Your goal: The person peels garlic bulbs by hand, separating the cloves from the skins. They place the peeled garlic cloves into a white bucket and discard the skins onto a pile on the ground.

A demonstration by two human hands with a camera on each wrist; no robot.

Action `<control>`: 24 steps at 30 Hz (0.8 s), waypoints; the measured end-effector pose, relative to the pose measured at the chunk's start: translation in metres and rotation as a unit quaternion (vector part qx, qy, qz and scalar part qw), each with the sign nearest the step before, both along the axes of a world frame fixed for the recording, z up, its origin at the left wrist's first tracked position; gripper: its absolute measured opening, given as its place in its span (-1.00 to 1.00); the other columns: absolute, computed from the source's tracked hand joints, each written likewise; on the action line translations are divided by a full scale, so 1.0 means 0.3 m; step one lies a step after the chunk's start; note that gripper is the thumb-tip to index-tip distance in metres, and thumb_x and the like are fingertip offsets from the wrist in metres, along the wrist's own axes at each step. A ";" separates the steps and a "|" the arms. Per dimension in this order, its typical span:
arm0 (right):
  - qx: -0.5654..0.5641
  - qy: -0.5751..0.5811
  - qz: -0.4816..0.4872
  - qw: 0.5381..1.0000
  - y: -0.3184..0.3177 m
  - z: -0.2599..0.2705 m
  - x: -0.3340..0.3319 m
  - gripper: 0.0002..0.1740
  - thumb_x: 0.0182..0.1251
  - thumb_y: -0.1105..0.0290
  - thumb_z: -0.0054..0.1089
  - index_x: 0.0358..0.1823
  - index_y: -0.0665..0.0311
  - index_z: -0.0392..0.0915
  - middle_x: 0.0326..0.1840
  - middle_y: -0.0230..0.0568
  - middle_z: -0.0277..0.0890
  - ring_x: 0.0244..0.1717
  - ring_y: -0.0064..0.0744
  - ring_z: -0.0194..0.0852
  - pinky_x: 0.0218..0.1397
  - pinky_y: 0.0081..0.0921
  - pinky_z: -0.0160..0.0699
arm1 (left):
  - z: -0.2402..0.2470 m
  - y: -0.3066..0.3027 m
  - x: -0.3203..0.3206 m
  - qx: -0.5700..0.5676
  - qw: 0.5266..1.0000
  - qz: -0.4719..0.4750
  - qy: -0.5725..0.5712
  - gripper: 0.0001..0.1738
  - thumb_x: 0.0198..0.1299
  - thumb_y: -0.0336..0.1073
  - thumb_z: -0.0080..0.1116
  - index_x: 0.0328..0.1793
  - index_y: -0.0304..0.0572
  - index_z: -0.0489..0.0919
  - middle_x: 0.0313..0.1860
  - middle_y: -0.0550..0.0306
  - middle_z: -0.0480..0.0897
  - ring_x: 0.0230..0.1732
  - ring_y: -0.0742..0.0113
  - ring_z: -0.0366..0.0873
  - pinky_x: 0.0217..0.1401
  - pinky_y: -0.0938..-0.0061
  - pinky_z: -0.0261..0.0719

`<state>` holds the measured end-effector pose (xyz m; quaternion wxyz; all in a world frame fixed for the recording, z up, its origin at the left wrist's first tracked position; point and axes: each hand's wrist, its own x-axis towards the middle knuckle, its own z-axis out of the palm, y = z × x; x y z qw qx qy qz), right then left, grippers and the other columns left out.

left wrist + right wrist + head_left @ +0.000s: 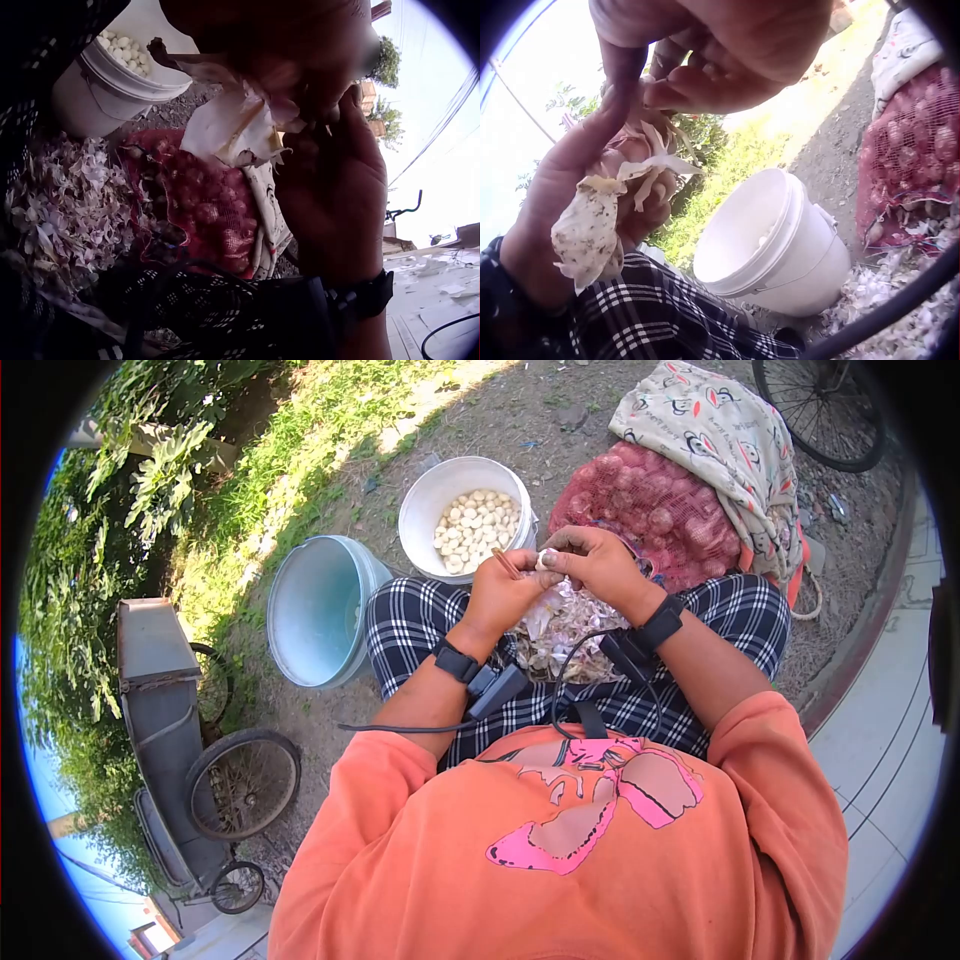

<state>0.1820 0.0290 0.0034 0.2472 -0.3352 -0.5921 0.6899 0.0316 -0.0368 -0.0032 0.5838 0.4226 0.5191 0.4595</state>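
Both hands meet over the lap around a partly peeled garlic bulb [615, 161], with loose papery skin [232, 127] hanging from it. My left hand [505, 598] curls its fingers round the bulb, and a thin brown stick-like piece [507, 565] juts up from that hand. My right hand [605, 570] pinches the bulb's top between thumb and fingertips, seen from close by in the right wrist view [727, 37]. Fingers hide much of the bulb. Below the hands, a heap of garlic skins [560, 635] lies between the knees.
A white bucket [415, 510] with peeled garlic cloves [475, 525] stands ahead. Left of it is a pale blue bucket [300, 630]. A red mesh sack of garlic bulbs [650, 510], partly under a printed cloth [715, 420], lies front right. A cart [165, 700] stands far left.
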 end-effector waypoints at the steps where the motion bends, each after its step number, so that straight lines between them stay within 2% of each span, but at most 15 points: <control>1: 0.000 0.000 0.000 1.000 0.001 0.001 -0.001 -0.80 0.08 0.39 0.11 -0.33 0.39 0.48 -0.51 -0.36 0.45 -0.49 -0.68 0.34 -0.43 -0.69 0.34 | -0.004 -0.001 -0.001 0.000 1.000 0.000 0.000 -0.80 0.00 -0.44 0.15 -0.22 -0.37 0.50 -0.38 0.22 0.56 -0.41 0.61 0.44 -0.36 0.70 0.43; 6: 0.077 0.014 0.001 0.997 0.010 0.002 -0.003 -0.83 0.09 0.39 0.09 -0.39 0.37 0.49 -0.54 -0.37 0.44 -0.49 -0.70 0.32 -0.44 -0.68 0.32 | -0.008 0.003 -0.004 -0.008 0.998 0.009 -0.054 -0.78 0.03 -0.43 0.11 -0.17 -0.37 0.49 -0.40 0.23 0.55 -0.43 0.61 0.44 -0.39 0.71 0.42; 10: 0.071 0.032 -0.007 0.997 0.012 -0.012 -0.008 -0.84 0.10 0.39 0.07 -0.39 0.37 0.48 -0.57 -0.38 0.42 -0.55 -0.72 0.30 -0.50 -0.68 0.31 | 0.010 0.007 -0.007 -0.046 0.991 0.024 -0.122 -0.76 0.07 -0.41 0.07 -0.13 -0.37 0.46 -0.40 0.22 0.54 -0.44 0.58 0.45 -0.39 0.71 0.42; 13: 0.016 0.029 -0.028 0.999 0.005 -0.013 -0.013 -0.84 0.12 0.40 0.03 -0.39 0.36 0.48 -0.60 -0.41 0.39 -0.62 -0.72 0.28 -0.60 -0.69 0.28 | -0.011 0.011 -0.025 -0.091 0.980 0.039 -0.175 -0.75 0.08 -0.42 0.00 -0.10 -0.38 0.44 -0.40 0.19 0.54 -0.45 0.54 0.47 -0.39 0.69 0.43; 15: 0.023 0.047 -0.086 0.995 -0.002 -0.038 -0.025 -0.84 0.14 0.41 -0.03 -0.38 0.37 0.46 -0.64 -0.41 0.35 -0.69 -0.70 0.25 -0.68 -0.69 0.24 | -0.023 0.019 -0.028 -0.108 0.971 0.047 -0.209 -0.75 0.08 -0.45 -0.05 -0.09 -0.37 0.44 -0.37 0.16 0.54 -0.44 0.52 0.47 -0.39 0.68 0.44; 16: 0.023 0.047 -0.085 0.995 -0.005 -0.045 -0.028 -0.84 0.14 0.41 -0.03 -0.38 0.37 0.46 -0.64 -0.41 0.35 -0.69 -0.70 0.25 -0.68 -0.69 0.24 | -0.028 0.018 -0.026 -0.108 0.971 0.048 -0.209 -0.75 0.08 -0.45 -0.05 -0.09 -0.37 0.44 -0.37 0.16 0.54 -0.44 0.52 0.47 -0.39 0.68 0.44; 18: -0.068 0.072 -0.111 0.989 -0.010 -0.047 -0.033 -0.84 0.14 0.42 -0.09 -0.37 0.37 0.43 -0.65 -0.38 0.34 -0.70 -0.68 0.26 -0.68 -0.70 0.24 | -0.009 0.022 -0.009 -0.101 0.975 0.072 -0.184 -0.73 0.07 -0.46 -0.07 -0.07 -0.33 0.42 -0.36 0.17 0.53 -0.42 0.53 0.46 -0.38 0.67 0.43; 22: -0.121 0.108 -0.119 0.980 -0.015 -0.065 -0.036 -0.84 0.14 0.38 -0.05 -0.36 0.35 0.39 -0.64 -0.35 0.36 -0.72 -0.67 0.25 -0.69 -0.69 0.23 | 0.011 0.023 -0.001 -0.087 0.979 0.073 -0.167 -0.73 0.07 -0.45 -0.06 -0.06 -0.29 0.40 -0.36 0.19 0.52 -0.41 0.53 0.46 -0.37 0.68 0.43; 24: -0.087 0.067 -0.101 0.989 -0.015 -0.047 -0.034 -0.82 0.12 0.37 -0.01 -0.34 0.36 0.39 -0.60 -0.33 0.38 -0.67 -0.66 0.29 -0.64 -0.68 0.27 | 0.005 0.023 -0.003 -0.060 0.986 0.065 -0.141 -0.74 0.08 -0.44 -0.06 -0.06 -0.27 0.40 -0.37 0.21 0.51 -0.42 0.54 0.45 -0.39 0.69 0.41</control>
